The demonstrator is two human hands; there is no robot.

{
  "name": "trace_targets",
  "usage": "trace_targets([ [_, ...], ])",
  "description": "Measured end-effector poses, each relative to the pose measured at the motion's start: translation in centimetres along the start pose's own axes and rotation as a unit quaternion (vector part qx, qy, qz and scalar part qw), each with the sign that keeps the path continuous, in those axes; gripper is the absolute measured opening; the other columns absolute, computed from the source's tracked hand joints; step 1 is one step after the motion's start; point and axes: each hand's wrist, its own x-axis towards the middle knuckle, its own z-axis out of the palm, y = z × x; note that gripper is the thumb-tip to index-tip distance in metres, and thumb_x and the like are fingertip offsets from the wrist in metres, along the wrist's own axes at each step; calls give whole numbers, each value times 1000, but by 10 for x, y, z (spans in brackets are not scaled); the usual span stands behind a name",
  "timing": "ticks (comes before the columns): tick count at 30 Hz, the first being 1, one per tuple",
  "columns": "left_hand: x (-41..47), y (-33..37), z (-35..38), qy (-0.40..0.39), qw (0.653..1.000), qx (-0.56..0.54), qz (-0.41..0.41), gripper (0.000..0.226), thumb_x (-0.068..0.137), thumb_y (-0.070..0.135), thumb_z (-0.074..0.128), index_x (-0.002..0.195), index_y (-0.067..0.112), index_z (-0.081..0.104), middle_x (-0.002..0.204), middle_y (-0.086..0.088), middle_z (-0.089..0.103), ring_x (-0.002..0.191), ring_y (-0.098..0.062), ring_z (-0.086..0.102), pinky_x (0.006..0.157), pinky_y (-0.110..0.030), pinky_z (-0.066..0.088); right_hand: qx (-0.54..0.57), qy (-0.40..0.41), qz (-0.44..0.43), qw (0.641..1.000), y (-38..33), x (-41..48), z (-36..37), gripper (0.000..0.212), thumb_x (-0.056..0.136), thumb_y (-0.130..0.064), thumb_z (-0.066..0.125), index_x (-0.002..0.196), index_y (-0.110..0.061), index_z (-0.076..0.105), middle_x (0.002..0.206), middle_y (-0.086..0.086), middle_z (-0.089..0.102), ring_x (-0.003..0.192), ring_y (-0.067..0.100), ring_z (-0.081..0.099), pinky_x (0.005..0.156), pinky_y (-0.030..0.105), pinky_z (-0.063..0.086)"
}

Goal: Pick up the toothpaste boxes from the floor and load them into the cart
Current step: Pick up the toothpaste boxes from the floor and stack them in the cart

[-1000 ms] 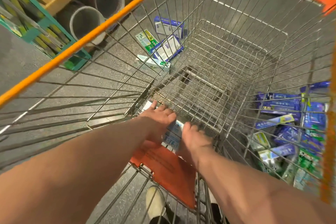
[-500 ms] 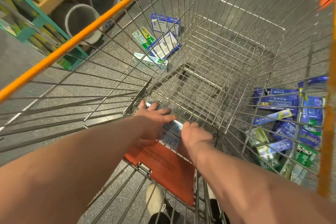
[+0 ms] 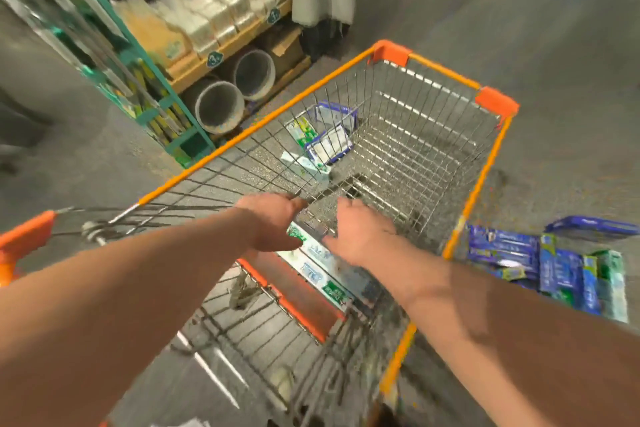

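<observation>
A grey speckled floor (image 3: 519, 28) runs through a shop aisle, with a wooden shelf (image 3: 221, 45) of bagged goods at the upper left and a teal metal rack (image 3: 162, 107) leaning in front of it. Under the shelf lie two wide grey pipes (image 3: 216, 109), open ends facing out.

One wire shopping cart (image 3: 415, 135) with an orange rim stands in the middle; its main basket is bare mesh. At its near end, on the orange child-seat flap (image 3: 304, 308), lie toothpaste boxes (image 3: 318, 270), white with green and blue print; at least two, though blur hides the exact count.

The left hand (image 3: 273, 222) and right hand (image 3: 360, 236) both reach over these boxes, fingers curled and knuckles up. The left fingertips sit at the wire of the seat back, the right hand rests just above the boxes; whether either grips anything cannot be told.

Seen through the left side mesh, four boxes on the floor (image 3: 325, 146) lie near the pipes. To the right of the cart, a loose pile of blue boxes (image 3: 540, 256) lies on the floor, too overlapped to count.
</observation>
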Motion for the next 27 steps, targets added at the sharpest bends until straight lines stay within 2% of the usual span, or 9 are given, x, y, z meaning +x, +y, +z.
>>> trace_targets([
  [2,-37,8,-33,22,1000,0,-18,75,89,65,58,152,32,36,134,3,61,114,-23,63,76,-34,54,8,14,-35,999,8,-34,-35,76,92,-57,62,148,-15,31,143,12,47,129,32,49,98,45,47],
  [4,-69,20,-62,45,998,-10,-32,78,87,69,56,153,33,35,138,3,61,116,-25,64,84,-37,57,14,40,-55,998,17,-68,-70,78,91,-59,61,150,-17,32,146,10,46,133,32,46,103,45,44],
  [7,-111,48,-105,78,996,-17,-31,80,89,68,57,156,30,34,144,-1,58,124,-27,61,96,-39,54,13,85,-63,994,33,-121,-110,76,87,-63,61,145,-19,37,141,10,51,130,35,50,102,45,46],
  [10,-147,84,-143,123,992,-4,5,80,90,69,56,154,26,36,142,-5,57,124,-30,60,98,-40,52,17,124,-62,990,54,-182,-133,80,83,-66,60,144,-18,40,137,12,55,126,35,53,101,50,49],
  [14,-180,141,-177,159,985,8,68,75,91,65,58,153,26,39,142,-6,58,125,-30,59,98,-38,51,20,162,-24,986,92,-261,-142,79,76,-72,55,134,-19,50,128,11,61,118,34,59,96,48,52],
  [16,-187,176,-188,175,980,3,98,73,91,63,60,151,25,43,139,-7,61,125,-30,60,100,-40,50,25,174,3,984,121,-297,-139,81,75,-74,55,135,-20,51,129,12,62,119,33,59,97,45,51],
  [19,-187,234,-194,186,974,-8,128,71,89,64,61,146,24,47,132,-8,66,121,-32,62,99,-43,52,19,174,45,983,171,-349,-134,76,88,-57,64,149,-17,44,141,15,56,129,32,54,105,41,46],
  [27,-138,397,-192,142,972,5,185,72,91,60,62,150,24,44,138,-8,63,127,-30,58,100,-37,48,45,171,116,977,326,-410,-122,71,91,-49,66,142,-4,45,143,20,52,132,34,49,110,43,40],
])
